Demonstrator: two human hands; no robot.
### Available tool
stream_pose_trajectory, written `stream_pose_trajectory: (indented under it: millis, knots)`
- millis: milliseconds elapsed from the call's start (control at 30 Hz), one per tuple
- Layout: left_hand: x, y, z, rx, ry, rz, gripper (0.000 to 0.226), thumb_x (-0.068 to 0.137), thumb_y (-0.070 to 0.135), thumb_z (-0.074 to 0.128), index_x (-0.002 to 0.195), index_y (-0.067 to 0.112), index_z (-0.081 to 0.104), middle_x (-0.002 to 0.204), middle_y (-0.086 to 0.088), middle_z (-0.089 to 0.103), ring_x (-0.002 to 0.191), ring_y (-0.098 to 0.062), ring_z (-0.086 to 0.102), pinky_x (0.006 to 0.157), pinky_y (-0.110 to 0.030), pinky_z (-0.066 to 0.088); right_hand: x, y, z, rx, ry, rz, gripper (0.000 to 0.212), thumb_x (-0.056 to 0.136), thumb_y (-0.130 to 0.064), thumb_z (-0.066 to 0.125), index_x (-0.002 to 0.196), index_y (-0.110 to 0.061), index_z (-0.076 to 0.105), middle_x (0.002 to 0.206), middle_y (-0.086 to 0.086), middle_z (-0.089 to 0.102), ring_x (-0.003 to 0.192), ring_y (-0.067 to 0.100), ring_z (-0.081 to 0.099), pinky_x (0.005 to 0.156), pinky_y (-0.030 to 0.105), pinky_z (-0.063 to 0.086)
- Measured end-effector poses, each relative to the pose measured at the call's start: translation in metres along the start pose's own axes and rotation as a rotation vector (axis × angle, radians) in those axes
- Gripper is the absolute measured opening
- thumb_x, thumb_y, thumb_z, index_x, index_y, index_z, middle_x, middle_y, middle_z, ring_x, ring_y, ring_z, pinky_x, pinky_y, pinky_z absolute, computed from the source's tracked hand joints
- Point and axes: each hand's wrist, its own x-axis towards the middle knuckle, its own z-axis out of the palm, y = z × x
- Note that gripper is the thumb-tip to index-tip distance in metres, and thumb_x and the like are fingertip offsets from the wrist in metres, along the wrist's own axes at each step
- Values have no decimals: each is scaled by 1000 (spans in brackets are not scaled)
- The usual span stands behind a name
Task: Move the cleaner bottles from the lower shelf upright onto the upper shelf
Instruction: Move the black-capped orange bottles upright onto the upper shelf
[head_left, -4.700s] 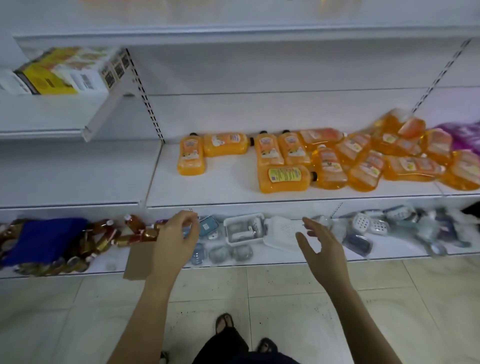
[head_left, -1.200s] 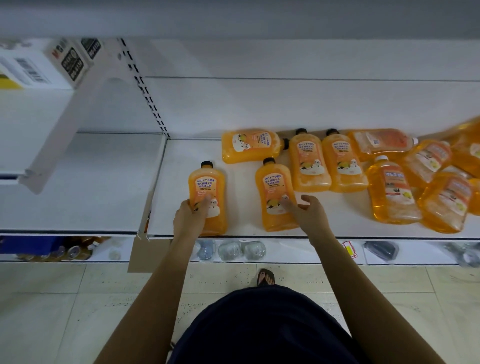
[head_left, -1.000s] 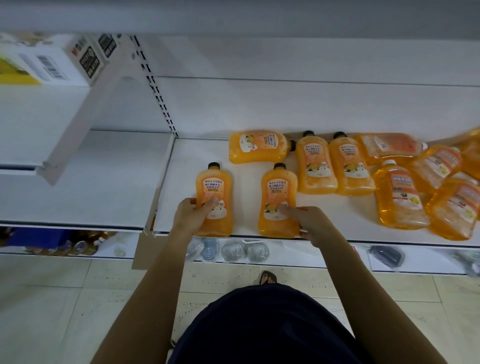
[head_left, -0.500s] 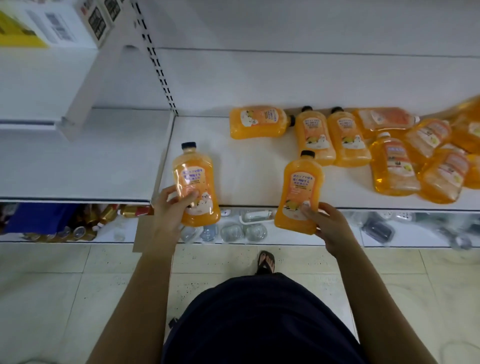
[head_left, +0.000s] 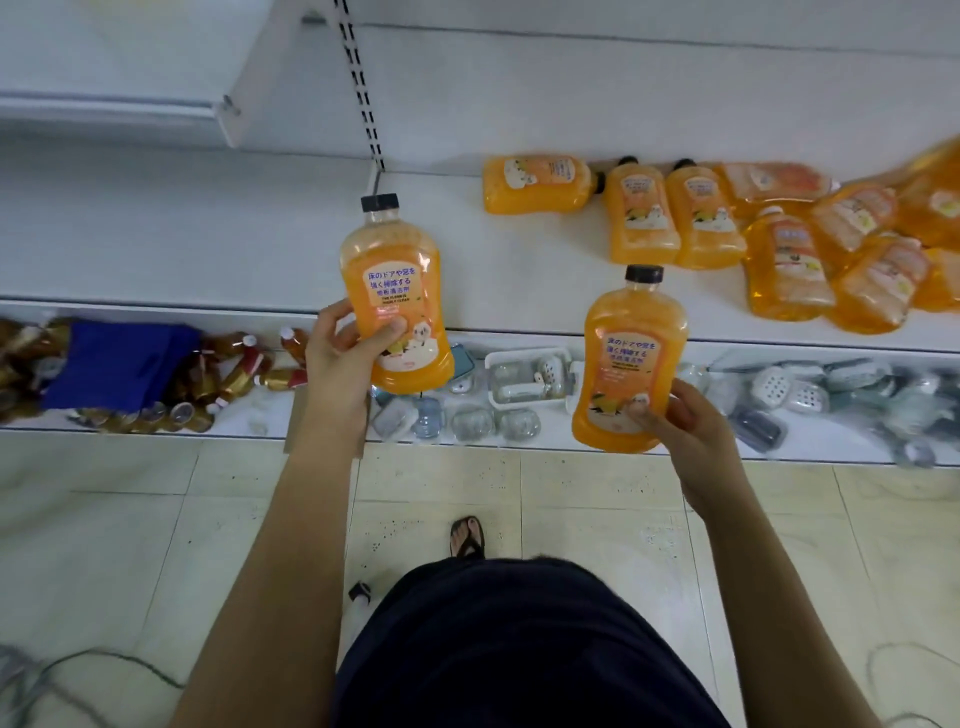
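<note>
My left hand (head_left: 340, 358) grips one orange cleaner bottle (head_left: 392, 291) with a black cap, held upright in front of the white shelf (head_left: 519, 291). Another orange bottle (head_left: 626, 358) is upright in my right hand (head_left: 685, 426), lifted off the shelf's front edge. Several more orange bottles (head_left: 675, 223) lie flat on the shelf's right part, some piled on each other at the far right. Part of a higher shelf (head_left: 114, 104) shows at the top left.
The bottom shelf holds small brown bottles (head_left: 234, 369) beside a blue cloth (head_left: 119, 364) at left, and clear plastic containers (head_left: 524, 379) at middle and right. A slotted upright rail (head_left: 363, 88) divides the shelving. Tiled floor and a cable (head_left: 78, 670) lie below.
Both hands took a bottle from the shelf, tipped them upright and pulled them off the front edge toward me. The camera has tilted down, so the upper shelf slid out of view.
</note>
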Motion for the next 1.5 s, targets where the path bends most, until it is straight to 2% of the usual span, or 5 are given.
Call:
stream_pose_trajectory:
  millis: [267,467,800,1200,1500]
  knots:
    - [-60,54,22,-15,6,191,35,74,6,74,95,24,53,94,-1,68,84,-15,68,72,-29,55,-23,-41,-26,31,-76,-174,32,76,-21,71,107,-25,62,97,-7,73,92,11,68,76,26,51]
    - [-127,95,34,36,-81,344,37,73,7,74,97,23,51,97,1,69,85,-12,68,62,-20,52,-65,-87,-73,56,-130,-320,47,66,-21,73,112,-16,60,97,-6,73,89,11,69,67,15,51]
    - [-189,225,55,252,-315,635,48,58,30,75,103,27,59,98,12,69,90,-6,68,66,-20,55,-87,-203,-99,16,-224,-572,47,59,-30,75,101,-20,58,97,-5,73,91,12,69,70,19,54]
    - [-121,382,70,422,-426,822,63,54,32,76,114,33,55,99,12,71,91,-7,68,77,-29,51,-31,-378,-51,-69,-244,-715,61,51,-29,74,106,-11,55,89,-4,74,88,14,70,72,21,56]
    - [-15,426,83,598,-551,813,57,48,32,76,102,37,58,96,12,70,92,-9,67,80,-33,52,41,-427,8,-206,-217,-576,76,55,-21,75,125,-7,49,113,6,68,101,21,66,89,38,52]
